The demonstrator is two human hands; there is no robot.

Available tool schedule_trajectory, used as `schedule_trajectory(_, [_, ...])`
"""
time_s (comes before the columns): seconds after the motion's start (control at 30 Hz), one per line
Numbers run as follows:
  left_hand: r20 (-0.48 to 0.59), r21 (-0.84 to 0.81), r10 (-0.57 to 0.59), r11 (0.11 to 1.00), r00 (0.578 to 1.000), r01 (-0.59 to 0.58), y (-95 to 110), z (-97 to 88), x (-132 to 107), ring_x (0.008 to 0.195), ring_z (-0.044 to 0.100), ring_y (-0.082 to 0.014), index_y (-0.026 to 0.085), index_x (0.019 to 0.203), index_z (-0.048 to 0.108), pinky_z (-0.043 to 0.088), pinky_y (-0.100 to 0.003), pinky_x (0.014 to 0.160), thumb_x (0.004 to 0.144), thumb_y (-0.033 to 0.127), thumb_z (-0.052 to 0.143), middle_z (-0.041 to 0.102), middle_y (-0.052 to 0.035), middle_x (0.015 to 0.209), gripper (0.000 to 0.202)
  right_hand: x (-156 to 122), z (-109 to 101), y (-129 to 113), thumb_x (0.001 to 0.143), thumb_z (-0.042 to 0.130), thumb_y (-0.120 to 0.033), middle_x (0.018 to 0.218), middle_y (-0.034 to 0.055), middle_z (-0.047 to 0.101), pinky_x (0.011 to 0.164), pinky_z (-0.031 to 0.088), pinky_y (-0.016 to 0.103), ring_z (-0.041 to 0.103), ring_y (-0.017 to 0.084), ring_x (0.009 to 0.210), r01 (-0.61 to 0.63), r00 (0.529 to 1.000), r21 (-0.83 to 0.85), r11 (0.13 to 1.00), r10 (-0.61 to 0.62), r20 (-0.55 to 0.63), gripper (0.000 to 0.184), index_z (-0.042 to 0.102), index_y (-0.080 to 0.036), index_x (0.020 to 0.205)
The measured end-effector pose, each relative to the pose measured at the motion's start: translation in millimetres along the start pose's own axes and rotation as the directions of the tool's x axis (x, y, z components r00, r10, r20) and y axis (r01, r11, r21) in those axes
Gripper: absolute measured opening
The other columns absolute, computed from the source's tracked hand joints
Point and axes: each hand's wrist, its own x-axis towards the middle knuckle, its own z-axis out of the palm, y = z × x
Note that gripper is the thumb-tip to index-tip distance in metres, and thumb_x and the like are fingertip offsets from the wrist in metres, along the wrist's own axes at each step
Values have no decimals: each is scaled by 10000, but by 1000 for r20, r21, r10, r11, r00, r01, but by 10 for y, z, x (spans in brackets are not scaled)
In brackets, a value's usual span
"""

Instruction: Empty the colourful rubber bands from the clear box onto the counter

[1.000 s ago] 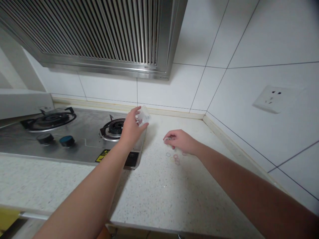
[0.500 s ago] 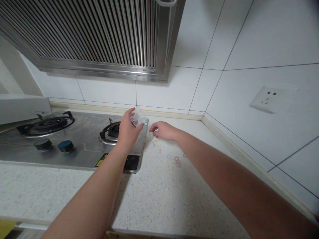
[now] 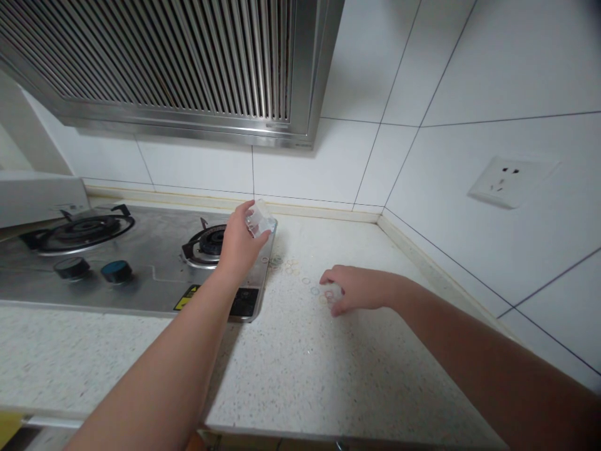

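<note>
Gripping a clear plastic container [image 3: 261,218] near the hob [image 3: 157,244] — left hand [image 3: 240,240]; thumb and fingers parted, at thin coloured rings [image 3: 329,294] on the speckled bench [image 3: 300,376] — right hand [image 3: 359,289]; further pale rings [image 3: 290,265], scattered between these and the hob

By the right hand [image 3: 364,289] is a pinkish-red ring [image 3: 328,292], with a pale blue-green ring [image 3: 314,289] left of that hand and yellowish rings [image 3: 293,264] farther left, toward the left hand [image 3: 239,243], whose container [image 3: 261,218] is clear. Under both hands the surface [image 3: 282,376] is white with grey flecks. Left of the left hand, the silver-grey cooktop [image 3: 157,232] bears one black knob [image 3: 72,268] and one blue-topped knob [image 3: 116,270].
</note>
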Motion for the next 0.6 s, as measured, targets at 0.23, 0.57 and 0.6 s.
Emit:
schedule_trajectory(0.23, [28,-8,7,1000,1000,-7,-54,37,-17,1033,628,-241,247,1363,478,583,-389,831,717,183,776,566,-125,1271,714,29,183,-41,784,644,-203,1004,98,689,735,451,265,644,185,845,24,998,21,999,-22,-65,250,731,-154,1013])
schedule_trajectory(0.57, [42,15,15,1000,999,-16,-85,39,-16,1034,628,-248,243,1365,473,582,-377,810,720,197,766,575,-132,1270,710,174,178,-90,705,595,-93,734,17,701,580,385,212,614,132,670,120,991,58,991,-116,-64,117,677,-170,739])
schedule_trajectory(0.6, [40,11,13,1000,999,-14,-90,42,-14,1030,629,-246,244,1364,474,581,-377,812,719,195,766,574,-131,1271,710,190,178,-105,696,596,-89,731,15,697,568,378,208,610,129,663,123,991,66,990,-119,-67,117,669,-169,738])
